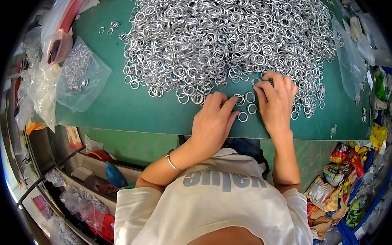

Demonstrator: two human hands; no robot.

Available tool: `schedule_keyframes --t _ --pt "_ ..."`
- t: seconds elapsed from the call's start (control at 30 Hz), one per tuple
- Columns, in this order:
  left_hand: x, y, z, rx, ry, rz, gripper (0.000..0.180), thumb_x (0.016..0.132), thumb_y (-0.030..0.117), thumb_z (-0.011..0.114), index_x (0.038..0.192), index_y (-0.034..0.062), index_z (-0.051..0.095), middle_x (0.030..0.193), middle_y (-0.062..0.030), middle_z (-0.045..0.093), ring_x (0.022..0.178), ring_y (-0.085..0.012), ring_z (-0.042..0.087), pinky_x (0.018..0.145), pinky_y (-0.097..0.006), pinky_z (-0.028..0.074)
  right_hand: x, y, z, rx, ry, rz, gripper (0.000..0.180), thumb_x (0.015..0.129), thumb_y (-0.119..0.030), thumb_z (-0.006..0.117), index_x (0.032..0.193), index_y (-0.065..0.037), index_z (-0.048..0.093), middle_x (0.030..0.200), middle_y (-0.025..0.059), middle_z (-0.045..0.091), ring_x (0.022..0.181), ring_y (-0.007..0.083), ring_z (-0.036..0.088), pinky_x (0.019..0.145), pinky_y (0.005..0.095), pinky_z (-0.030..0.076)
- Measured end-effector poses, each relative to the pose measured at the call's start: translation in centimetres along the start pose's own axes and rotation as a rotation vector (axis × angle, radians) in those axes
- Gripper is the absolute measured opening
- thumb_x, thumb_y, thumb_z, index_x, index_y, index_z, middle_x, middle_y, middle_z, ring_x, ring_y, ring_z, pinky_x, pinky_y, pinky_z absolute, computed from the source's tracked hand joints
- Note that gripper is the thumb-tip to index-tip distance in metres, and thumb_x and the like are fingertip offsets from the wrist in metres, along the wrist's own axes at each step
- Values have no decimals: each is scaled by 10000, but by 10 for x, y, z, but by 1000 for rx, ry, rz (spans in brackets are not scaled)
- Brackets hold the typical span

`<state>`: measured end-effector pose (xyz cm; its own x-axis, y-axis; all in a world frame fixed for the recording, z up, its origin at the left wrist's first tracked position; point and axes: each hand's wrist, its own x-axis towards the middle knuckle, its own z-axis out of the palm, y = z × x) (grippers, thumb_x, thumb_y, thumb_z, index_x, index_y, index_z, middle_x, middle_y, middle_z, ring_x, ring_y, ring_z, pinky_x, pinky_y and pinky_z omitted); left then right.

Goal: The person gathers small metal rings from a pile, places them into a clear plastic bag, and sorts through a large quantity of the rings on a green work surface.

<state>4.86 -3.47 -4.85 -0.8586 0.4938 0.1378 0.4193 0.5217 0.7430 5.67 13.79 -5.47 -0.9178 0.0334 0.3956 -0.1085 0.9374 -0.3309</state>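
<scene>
A large heap of silver metal rings (pixel 227 35) covers the far middle of the green table (pixel 131 109). At the heap's near edge my left hand (pixel 211 122) is closed, fingers bent down and thumb near the index finger; what lies under its fingertips is hidden. My right hand (pixel 276 100) is curled at the heap's front, its fingertips at a metal ring (pixel 255 82). Between the two hands several loose rings lie flat, among them a nearer ring (pixel 242 117) and another ring (pixel 251 108).
A clear plastic bag of rings (pixel 80 77) lies at the left, beside a pink container (pixel 58 47). A clear bag (pixel 348 59) rests at the table's right side. Below stand an open drawer-like shelf (pixel 98 169) at left and colourful packets (pixel 334 178) at right.
</scene>
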Motion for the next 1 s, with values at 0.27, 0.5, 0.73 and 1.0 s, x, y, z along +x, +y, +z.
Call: schedule_keyframes --t 0.27,0.5,0.73,1.0 --pt "-2 2 -1 -1601 -545 -867 376 974 322 403 1050 -1 581 800 -30 540 596 -73 414 485 -189 338 -43 -20 -41 443 -132 71 160 688 -4 668 840 -37 629 921 73 595 886 257 516 774 352 389" --pt "-3 13 17 -1260 -669 -703 229 937 187 489 961 -7 607 625 -55 544 479 -56 377 423 -201 297 -73 27 -48 -43 198 356 180 712 -43 695 884 -43 643 910 87 577 855 265 499 760 356 379" --pt "3 23 39 -169 -332 21 190 827 110 615 1002 39 589 806 -118 597 563 -240 552 517 -339 444 -70 37 -41 94 204 311 168 709 -26 695 866 -31 637 905 86 568 836 261 510 744 353 391" --pt "17 18 24 -212 -213 -122 210 859 83 580 1065 39 576 734 -44 559 523 -129 472 470 -281 392 -76 30 -57 424 269 488 131 736 60 645 861 28 620 789 96 610 676 177 525 625 268 437"
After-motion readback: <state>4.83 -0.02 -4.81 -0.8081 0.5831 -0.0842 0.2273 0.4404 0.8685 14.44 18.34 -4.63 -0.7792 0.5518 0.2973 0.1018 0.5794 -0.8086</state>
